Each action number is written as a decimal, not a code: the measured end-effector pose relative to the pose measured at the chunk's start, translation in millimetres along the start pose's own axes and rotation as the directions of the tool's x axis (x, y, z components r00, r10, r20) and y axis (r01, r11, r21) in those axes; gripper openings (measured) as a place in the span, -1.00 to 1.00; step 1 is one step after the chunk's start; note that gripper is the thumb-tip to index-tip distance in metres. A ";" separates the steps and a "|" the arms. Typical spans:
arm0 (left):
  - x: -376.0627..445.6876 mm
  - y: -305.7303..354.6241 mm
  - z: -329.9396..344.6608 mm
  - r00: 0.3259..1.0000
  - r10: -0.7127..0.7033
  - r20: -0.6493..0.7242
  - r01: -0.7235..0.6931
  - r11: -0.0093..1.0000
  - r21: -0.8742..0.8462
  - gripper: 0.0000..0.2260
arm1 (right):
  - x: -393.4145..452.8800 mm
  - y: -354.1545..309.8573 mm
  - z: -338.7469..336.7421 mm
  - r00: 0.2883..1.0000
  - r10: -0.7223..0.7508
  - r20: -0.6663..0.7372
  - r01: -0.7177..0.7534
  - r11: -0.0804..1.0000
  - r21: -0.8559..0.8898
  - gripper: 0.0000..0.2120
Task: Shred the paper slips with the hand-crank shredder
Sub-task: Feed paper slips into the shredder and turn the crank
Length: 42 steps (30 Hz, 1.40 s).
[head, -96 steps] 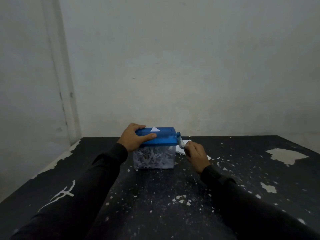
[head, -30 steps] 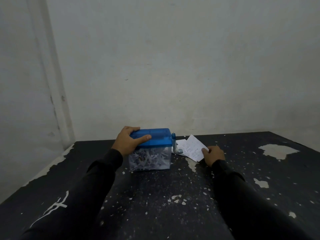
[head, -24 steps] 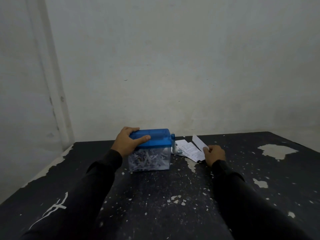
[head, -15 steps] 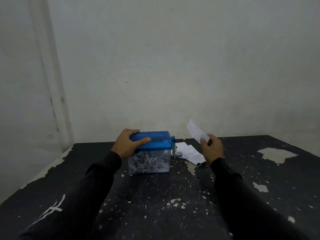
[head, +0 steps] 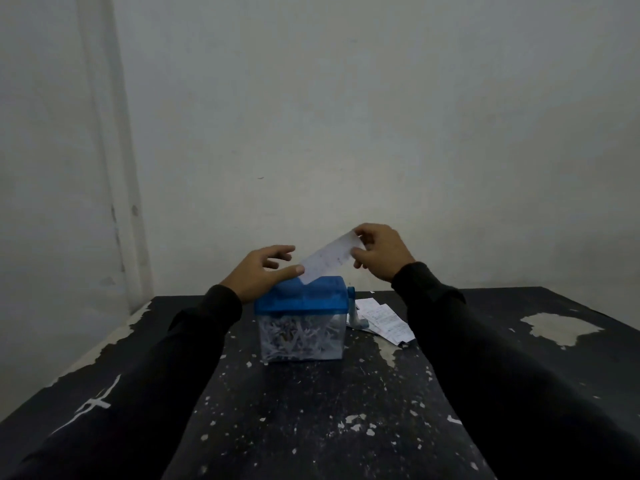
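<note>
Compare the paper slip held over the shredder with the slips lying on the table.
The held slip is in the air, tilted, pinched at its upper end by the right hand, its lower end at the shredder top; the loose slips lie flat on the table beside the crank. The held slip is single; the loose slips overlap. All are white.

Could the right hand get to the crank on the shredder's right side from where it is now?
Probably yes. The crank is exposed, nothing covering it, with the right hand above it. But that hand pinches the paper slip, so it must let go first.
</note>
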<state>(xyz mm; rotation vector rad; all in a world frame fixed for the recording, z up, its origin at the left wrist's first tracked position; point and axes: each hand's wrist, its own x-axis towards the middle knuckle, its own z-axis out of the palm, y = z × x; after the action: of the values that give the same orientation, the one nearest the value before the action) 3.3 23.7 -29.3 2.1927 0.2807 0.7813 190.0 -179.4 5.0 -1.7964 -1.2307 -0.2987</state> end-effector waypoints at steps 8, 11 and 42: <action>7.1 2.5 0.8 1.000 -0.015 -0.020 0.018 0.992 0.124 -0.95 | 33.5 -44.5 18.6 0.983 -0.077 0.166 0.094 0.991 -0.094 -0.69; 6.8 -4.7 1.7 0.998 -0.029 -0.062 0.038 0.989 0.141 -0.95 | 34.3 -49.1 24.6 0.987 -0.040 0.159 0.030 0.998 0.062 -0.69; -11.7 -36.7 32.6 0.960 0.040 -0.277 -0.014 0.995 0.096 -0.82 | -51.4 26.7 36.8 0.876 0.323 0.360 -0.369 0.927 0.068 -0.18</action>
<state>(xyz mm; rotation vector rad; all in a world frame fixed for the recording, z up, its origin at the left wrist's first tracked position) 15.9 23.8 -78.1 2.1743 0.4363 1.1150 177.8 -184.7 -62.3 -1.9598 -1.0977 0.3115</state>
